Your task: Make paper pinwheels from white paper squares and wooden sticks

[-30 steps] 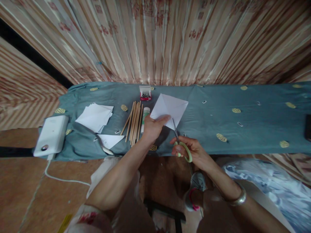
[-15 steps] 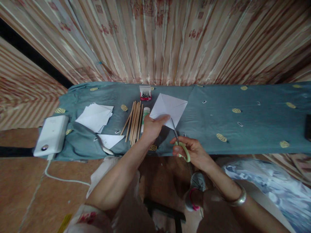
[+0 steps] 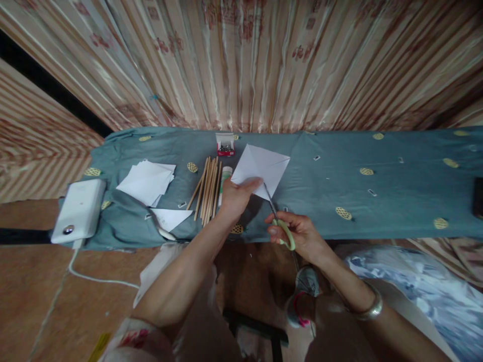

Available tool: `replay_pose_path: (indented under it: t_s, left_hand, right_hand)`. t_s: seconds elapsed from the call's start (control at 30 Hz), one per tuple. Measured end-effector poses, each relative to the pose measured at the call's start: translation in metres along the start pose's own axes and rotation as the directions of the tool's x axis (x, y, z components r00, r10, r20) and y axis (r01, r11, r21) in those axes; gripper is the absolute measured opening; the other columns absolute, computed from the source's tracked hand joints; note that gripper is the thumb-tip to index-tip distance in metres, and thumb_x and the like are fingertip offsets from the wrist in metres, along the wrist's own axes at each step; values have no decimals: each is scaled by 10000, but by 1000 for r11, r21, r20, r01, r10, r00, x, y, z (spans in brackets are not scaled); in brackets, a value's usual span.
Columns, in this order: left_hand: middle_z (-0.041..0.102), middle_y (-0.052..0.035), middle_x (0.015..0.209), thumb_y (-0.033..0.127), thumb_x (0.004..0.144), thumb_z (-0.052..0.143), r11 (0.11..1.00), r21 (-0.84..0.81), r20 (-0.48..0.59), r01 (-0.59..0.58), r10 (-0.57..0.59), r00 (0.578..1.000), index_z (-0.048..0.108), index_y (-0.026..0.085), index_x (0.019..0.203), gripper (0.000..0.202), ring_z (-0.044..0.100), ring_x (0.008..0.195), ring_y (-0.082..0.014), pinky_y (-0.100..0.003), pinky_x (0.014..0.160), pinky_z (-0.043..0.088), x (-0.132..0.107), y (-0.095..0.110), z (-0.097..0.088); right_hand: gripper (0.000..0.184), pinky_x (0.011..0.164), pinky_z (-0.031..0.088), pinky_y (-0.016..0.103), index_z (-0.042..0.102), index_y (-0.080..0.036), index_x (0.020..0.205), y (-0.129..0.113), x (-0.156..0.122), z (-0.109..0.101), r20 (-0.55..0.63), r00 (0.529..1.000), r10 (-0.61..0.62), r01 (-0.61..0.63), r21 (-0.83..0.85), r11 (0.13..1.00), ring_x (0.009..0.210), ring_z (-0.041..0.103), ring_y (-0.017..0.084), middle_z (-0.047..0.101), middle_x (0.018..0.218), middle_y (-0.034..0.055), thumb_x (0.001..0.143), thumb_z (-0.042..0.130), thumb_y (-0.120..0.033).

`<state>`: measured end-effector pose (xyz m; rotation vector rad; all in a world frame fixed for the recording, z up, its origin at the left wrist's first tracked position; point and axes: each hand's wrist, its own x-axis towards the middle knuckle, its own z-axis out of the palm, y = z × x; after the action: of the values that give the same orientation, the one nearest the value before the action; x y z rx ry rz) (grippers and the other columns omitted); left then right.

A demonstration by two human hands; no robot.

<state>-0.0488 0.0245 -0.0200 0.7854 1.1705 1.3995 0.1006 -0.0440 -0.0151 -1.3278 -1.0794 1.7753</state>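
Scissors closed slightly; creased white paper.

Dim, muted illumination. Over the bench, the white paper sheet ranks among the brightest areas; behind the bench, curtain folds carry a soft sheen; below the bench, the floor lies in brownish shadow. Wide-angle distortion stretches the margins; fine detail is softly blurred.

A blue-green cloth with yellow pineapples covers the table. At its left end lies a white power bank, then a stack of white papers, a paper triangle, wooden sticks and a tube, with an open box of metal pieces just beyond. A dark object sits far right.
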Motion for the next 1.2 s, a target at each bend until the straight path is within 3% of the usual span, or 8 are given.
replay_pose_path:
  t_s: [0.57, 1.2]
  left_hand:
    - [669, -17, 676, 235, 512, 773, 999, 36, 48, 5, -7, 999, 663, 140, 712, 248, 588, 624, -149, -278, 643, 457, -2, 2, -1]
    - [668, -14, 673, 225, 525, 766, 998, 54, 57, 13, -16, 998, 670, 140, 713, 227, 585, 620, -139, -257, 615, 465, -6, 2, -1]
  right_hand:
    - [382, 475, 396, 205, 676, -182, 772, 3, 0, -8, 30, 998, -51, 53, -70, 996, 510, 497, 82, 541, 567, -52, 558, 854, -444]
    - [420, 438, 372, 201, 651, -181, 744, -1, 1, -6, -8, 999, -50, 49, -62, 997, 470, 471, 71, 526, 523, -64, 524, 860, -471]
